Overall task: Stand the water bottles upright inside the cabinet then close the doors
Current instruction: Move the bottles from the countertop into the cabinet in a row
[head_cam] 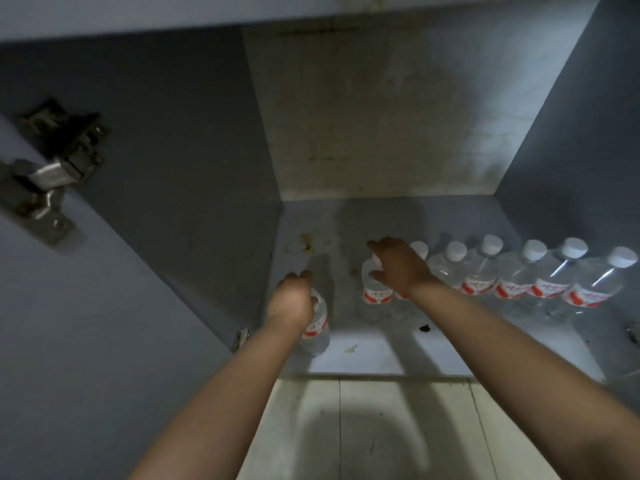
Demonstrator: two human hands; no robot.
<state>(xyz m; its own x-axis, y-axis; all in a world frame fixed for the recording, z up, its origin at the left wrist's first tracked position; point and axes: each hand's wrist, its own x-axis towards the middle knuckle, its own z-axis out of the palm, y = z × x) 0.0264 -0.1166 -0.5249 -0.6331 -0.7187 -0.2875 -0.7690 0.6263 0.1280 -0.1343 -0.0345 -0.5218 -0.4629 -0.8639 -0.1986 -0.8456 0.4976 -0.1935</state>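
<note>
I look into an open grey cabinet [381, 355]. My left hand [292, 299] grips the top of a clear water bottle [317, 332] with a red-and-white label, near the cabinet's left wall. My right hand [398, 263] closes over the top of a second bottle [372, 292], which stands upright in the middle of the floor. To its right a row of several upright bottles [519, 275] with white caps runs to the right wall. Both caps under my hands are hidden.
The left door [86, 323] hangs open with a metal hinge [48, 174] on it. A lower hinge [242, 337] sits at the cabinet's left front corner. Stains mark the cabinet floor. Pale floor tiles [363, 427] lie below the front edge.
</note>
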